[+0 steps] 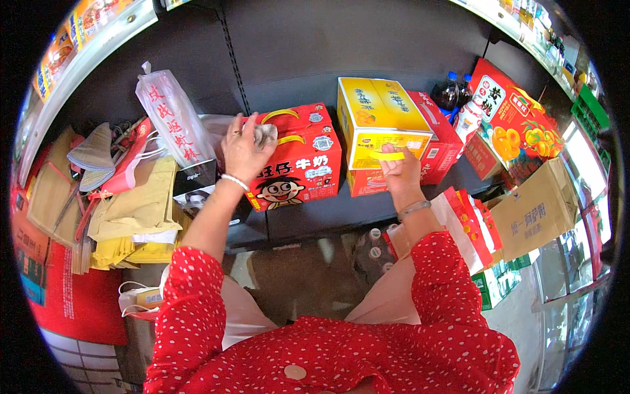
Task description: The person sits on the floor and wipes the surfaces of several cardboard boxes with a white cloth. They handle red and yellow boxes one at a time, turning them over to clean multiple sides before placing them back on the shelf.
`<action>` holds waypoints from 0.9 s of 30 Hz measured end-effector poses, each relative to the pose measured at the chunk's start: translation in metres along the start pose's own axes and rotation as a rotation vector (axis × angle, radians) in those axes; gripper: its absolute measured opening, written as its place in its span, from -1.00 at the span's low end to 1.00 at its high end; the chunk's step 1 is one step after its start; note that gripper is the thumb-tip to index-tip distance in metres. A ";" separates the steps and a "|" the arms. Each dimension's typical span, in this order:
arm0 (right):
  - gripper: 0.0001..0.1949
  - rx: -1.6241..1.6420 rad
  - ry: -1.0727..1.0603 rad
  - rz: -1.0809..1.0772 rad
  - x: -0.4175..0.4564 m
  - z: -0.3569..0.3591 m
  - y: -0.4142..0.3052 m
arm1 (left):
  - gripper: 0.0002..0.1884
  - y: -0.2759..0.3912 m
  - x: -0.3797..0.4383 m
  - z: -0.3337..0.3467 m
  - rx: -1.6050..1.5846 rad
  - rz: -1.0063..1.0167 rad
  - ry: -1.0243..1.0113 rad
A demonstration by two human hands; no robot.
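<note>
My left hand (246,150) is at the left end of a red milk carton box (300,167) with yellow handles, holding a crumpled greyish cloth (266,135) over its top. A yellow carton (384,111) with pictures of oranges stands on a red box (366,182), to the right of the milk box. The fingers of my right hand (401,170) are hooked behind the yellow strap handle (387,156) on the carton's near side. Another red box (438,143) stands against its right side.
Left on the dark shelf (305,49) are a plastic-wrapped bundle (170,115), a black box (195,176), brown envelopes (138,197) and a cap (93,157). Dark bottles (445,93) and a yellow peach box (517,118) stand at right. A brown cardboard box (534,212) is nearer me.
</note>
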State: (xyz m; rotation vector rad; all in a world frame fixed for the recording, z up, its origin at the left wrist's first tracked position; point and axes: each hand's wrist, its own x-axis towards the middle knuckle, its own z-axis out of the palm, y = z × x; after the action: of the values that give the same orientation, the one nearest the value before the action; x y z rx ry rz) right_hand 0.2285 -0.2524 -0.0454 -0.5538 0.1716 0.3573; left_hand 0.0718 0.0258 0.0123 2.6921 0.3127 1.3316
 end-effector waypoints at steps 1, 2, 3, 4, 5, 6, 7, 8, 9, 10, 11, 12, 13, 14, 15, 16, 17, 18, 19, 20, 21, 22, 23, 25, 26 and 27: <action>-0.71 -0.010 -0.026 0.001 0.000 -0.004 0.003 | -0.53 0.018 0.000 0.003 -0.112 0.082 0.097; -0.65 -0.027 0.044 -0.020 -0.011 0.005 0.010 | -0.57 0.040 -0.008 0.006 -0.298 0.023 -0.026; -0.65 -0.014 0.062 -0.027 -0.020 0.012 0.016 | -0.60 0.063 -0.021 0.006 -0.471 -0.044 -0.143; -0.65 -0.005 0.084 -0.045 -0.029 0.015 0.018 | -0.62 0.084 -0.032 0.013 -0.553 -0.129 -0.394; -0.64 0.010 0.092 -0.053 -0.037 0.020 0.021 | -0.58 0.100 -0.042 0.016 -0.682 -0.265 -0.553; -0.65 0.023 0.090 -0.059 -0.042 0.019 0.021 | -0.48 0.116 -0.048 0.021 -0.889 -0.529 -0.748; -0.65 0.038 0.085 -0.055 -0.048 0.018 0.023 | -0.32 0.125 -0.055 0.019 -1.242 -0.720 -0.852; -0.66 0.053 0.082 -0.054 -0.054 0.016 0.025 | -0.20 0.129 -0.063 0.024 -1.247 -0.858 -0.892; -0.66 0.065 0.088 -0.044 -0.062 0.015 0.023 | -0.08 0.135 -0.068 0.031 -1.353 -0.996 -0.908; -0.67 0.073 0.092 -0.022 -0.071 0.015 0.025 | -0.04 0.140 -0.071 0.040 -1.439 -1.158 -0.835; -0.67 0.081 0.095 0.001 -0.077 0.014 0.029 | 0.01 0.143 -0.074 0.047 -1.518 -1.320 -0.752; -0.67 0.113 0.123 0.012 -0.082 0.011 0.027 | 0.08 0.149 -0.074 0.050 -1.661 -1.326 -0.715; -0.69 0.109 0.115 0.003 -0.088 0.008 0.025 | 0.10 0.150 -0.072 0.055 -1.737 -1.403 -0.667; -0.70 0.103 0.107 -0.005 -0.095 0.005 0.024 | 0.05 0.150 -0.075 0.055 -1.734 -1.417 -0.662; -0.72 0.102 0.089 0.001 -0.102 0.005 0.024 | 0.01 0.147 -0.072 0.043 -1.720 -1.430 -0.640; -0.77 0.101 0.082 -0.013 -0.105 -0.002 0.024 | 0.02 0.142 -0.072 0.043 -1.672 -1.433 -0.668; -0.80 0.107 0.091 -0.014 -0.108 -0.008 0.023 | 0.02 0.136 -0.069 0.042 -1.619 -1.368 -0.722; -0.82 0.112 0.099 -0.010 -0.116 -0.009 0.021 | 0.02 0.127 -0.066 0.044 -1.625 -1.336 -0.804; -0.84 0.117 0.106 -0.001 -0.122 -0.010 0.022 | 0.02 0.119 -0.062 0.046 -1.626 -1.304 -0.882; -0.85 0.105 0.104 0.007 -0.128 -0.011 0.023 | 0.00 0.115 -0.059 0.049 -1.576 -1.214 -0.977; -0.85 0.118 0.088 0.018 -0.132 -0.014 0.025 | -0.02 0.115 -0.054 0.047 -1.558 -1.162 -1.014; -0.85 0.130 0.072 0.030 -0.135 -0.016 0.027 | -0.05 0.117 -0.048 0.045 -1.538 -1.109 -1.050; -0.84 0.143 0.056 0.042 -0.137 -0.018 0.028 | -0.07 0.117 -0.043 0.044 -1.518 -1.057 -1.086; -0.83 0.122 0.041 0.046 -0.135 -0.018 0.030 | -0.15 0.111 -0.041 0.054 -1.577 -1.032 -1.109; -0.83 0.115 0.025 0.046 -0.136 -0.017 0.031 | -0.16 0.109 -0.042 0.058 -1.601 -1.029 -1.085; -0.83 0.106 0.009 0.041 -0.134 -0.017 0.031 | -0.17 0.110 -0.041 0.059 -1.630 -1.022 -1.065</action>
State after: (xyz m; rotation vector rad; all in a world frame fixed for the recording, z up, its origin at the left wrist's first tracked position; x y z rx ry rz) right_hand 0.0921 -0.2754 -0.0404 -0.4474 0.2093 0.3832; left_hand 0.1090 -0.0918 -0.0326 1.0795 0.2083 -0.2976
